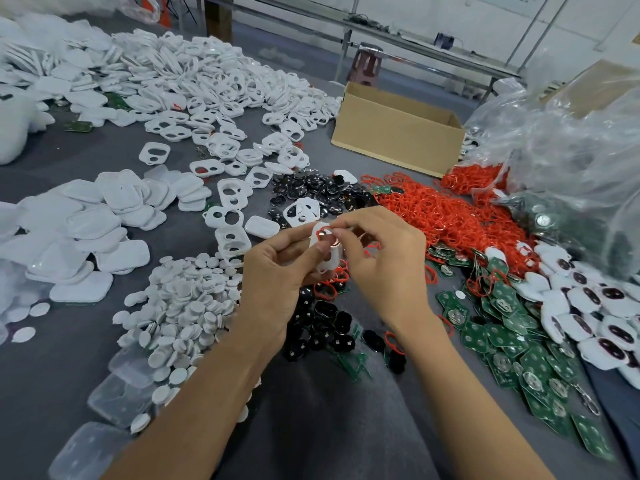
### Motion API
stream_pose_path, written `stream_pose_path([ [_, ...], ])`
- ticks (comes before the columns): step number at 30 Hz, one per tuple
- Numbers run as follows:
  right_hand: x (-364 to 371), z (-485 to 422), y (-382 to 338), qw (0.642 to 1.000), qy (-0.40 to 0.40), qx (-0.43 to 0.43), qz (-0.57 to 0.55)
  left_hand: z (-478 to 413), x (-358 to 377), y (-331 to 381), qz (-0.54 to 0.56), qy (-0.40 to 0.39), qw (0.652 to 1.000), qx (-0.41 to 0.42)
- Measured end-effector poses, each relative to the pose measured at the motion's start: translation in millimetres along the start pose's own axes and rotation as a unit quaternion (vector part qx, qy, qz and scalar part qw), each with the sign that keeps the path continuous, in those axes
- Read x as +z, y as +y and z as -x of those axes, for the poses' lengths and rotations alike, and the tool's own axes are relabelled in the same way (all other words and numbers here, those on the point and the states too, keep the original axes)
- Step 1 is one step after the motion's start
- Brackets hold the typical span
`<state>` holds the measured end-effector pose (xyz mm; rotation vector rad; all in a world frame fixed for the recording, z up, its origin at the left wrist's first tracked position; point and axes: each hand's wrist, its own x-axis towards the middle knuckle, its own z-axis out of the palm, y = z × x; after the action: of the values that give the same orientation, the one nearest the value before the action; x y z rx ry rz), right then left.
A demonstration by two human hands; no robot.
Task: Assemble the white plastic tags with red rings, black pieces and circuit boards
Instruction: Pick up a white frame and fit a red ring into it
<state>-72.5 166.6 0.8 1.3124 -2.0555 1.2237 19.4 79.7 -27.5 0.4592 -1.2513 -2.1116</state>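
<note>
View from above of a person's two bare hands working over a grey worktop (104,157) heaped with small parts. In the middle of the scene, held up off the worktop, the left hand (277,271) has its grip closed round a white tag (327,263), fingers curled behind it and the thumb pressed on its front. The right hand (384,261) pinches a thin red ring (317,233) between thumb and forefinger at the tag's upper edge, where the ring lies against the white plastic. The two hands are close together, fingertips almost meeting.

Directly under the hands lies a small heap of black pieces (325,323); a second heap of them (311,192) lies just beyond the hands. To the right spreads a large tangle of loose red rings (446,216), and nearer the person a spill of green circuit boards (512,344). At the far right edge sits a cluster of white tags with dark centres (595,317).

To the left are a mound of white round discs (187,306), a stack of solid white covers (86,230) and, at the back, a wide pile of white frames with holes (207,81). An open cardboard box (398,133) stands behind the red rings, beside a big clear plastic bag (571,150).
</note>
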Motion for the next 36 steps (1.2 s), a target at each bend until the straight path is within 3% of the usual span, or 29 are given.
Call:
stream_pose_path([
  [5,1,2,2,0.997,0.079,0.003,0.014,1,2,-1,0.003,-0.001,1.0,-0.01],
  [9,6,6,1,0.998,0.037,-0.017,0.052,2,2,1,0.005,-0.007,1.0,-0.007],
  [20,10,10,4,0.995,0.025,-0.061,0.08,4,3,3,0.002,0.009,1.0,-0.006],
  [31,15,13,1,0.997,0.06,-0.047,0.032,2,1,1,-0.015,0.029,0.999,-0.001],
  [36,10,8,-1,0.999,0.038,-0.029,-0.01,0,-3,0,-0.022,0.025,0.999,0.01],
])
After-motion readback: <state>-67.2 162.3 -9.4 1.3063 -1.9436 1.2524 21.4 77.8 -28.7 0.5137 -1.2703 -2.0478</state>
